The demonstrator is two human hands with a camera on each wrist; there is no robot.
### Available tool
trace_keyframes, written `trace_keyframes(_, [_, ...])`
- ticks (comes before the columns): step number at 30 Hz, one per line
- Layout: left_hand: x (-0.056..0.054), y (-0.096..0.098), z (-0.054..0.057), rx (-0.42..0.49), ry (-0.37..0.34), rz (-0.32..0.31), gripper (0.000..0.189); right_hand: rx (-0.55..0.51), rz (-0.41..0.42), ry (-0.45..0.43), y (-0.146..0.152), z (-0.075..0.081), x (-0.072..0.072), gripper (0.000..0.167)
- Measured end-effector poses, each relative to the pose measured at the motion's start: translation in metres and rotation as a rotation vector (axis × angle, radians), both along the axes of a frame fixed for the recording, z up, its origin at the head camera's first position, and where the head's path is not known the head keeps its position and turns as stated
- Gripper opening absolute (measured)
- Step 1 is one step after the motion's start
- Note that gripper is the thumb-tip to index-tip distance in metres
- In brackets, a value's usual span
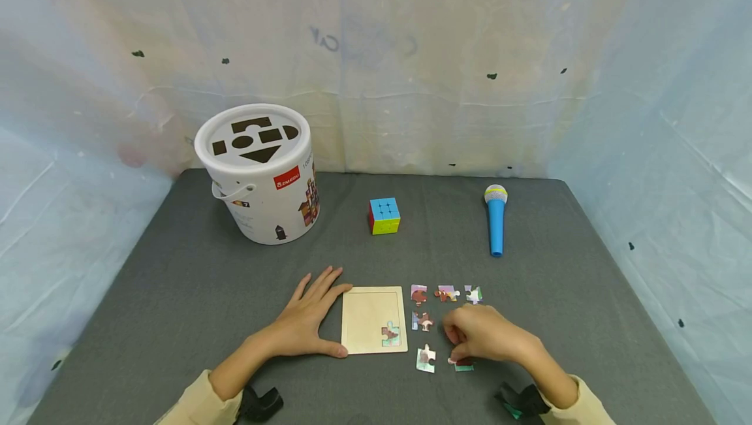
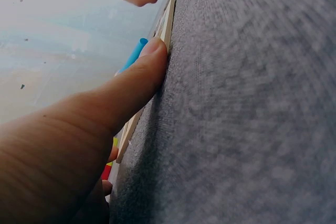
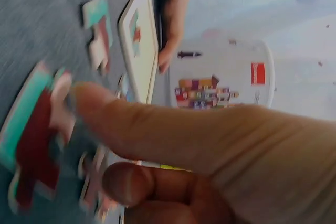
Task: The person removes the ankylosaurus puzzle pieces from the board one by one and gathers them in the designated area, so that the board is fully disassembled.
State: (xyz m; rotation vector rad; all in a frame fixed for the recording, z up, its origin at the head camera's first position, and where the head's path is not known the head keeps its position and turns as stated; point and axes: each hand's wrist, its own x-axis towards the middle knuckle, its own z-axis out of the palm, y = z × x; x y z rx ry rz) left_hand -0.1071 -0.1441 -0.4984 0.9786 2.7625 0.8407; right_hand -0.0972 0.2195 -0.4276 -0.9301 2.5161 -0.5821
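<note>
My left hand (image 1: 305,324) lies spread along the left side of a shallow wooden puzzle tray (image 1: 367,320). Its thumb touches the lower left corner, and the index finger reaches the upper left one. One jigsaw piece (image 1: 390,334) sits in the tray's lower right corner. My right hand (image 1: 487,333) is over a brown-and-green jigsaw piece (image 1: 464,367), partly hidden in the head view. In the right wrist view the thumb tip is at this piece's (image 3: 34,135) edge; the index finger stays curled, apart from it.
Several loose jigsaw pieces (image 1: 425,358) lie between tray and right hand. Farther back stand a white lidded bucket (image 1: 276,196) with shaped holes and a puzzle cube (image 1: 384,216). A blue toy microphone (image 1: 496,222) lies back right. Pale sheeting (image 1: 411,131) surrounds the grey table.
</note>
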Motion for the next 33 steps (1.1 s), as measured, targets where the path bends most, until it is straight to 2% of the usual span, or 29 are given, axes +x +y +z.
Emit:
trace_keyframes(5, [0.0, 0.0, 0.001, -0.003, -0.004, 0.001, 0.111, -0.095, -0.002, 0.068, -0.027, -0.001, -0.003, 0.016])
trace_keyframes(9, [0.0, 0.0, 0.001, -0.003, -0.003, 0.0, 0.11, -0.16, 0.011, 0.147, -0.046, -0.006, -0.006, 0.021])
trace_keyframes(12, [0.0, 0.0, 0.001, -0.005, -0.004, 0.001, 0.11, -0.159, 0.023, 0.175, -0.056, -0.011, -0.006, 0.029])
trace_keyframes(17, [0.0, 0.0, 0.002, -0.011, -0.004, 0.003, 0.109, -0.135, 0.017, 0.127, -0.065, -0.017, -0.004, 0.037])
trace_keyframes(24, [0.0, 0.0, 0.001, -0.006, -0.009, 0.003, 0.109, -0.16, -0.02, 0.057, -0.069, -0.022, -0.001, 0.034])
trace_keyframes(33, [0.0, 0.0, 0.001, -0.002, -0.008, 0.006, 0.109, -0.157, -0.032, 0.088, -0.072, -0.023, 0.002, 0.034])
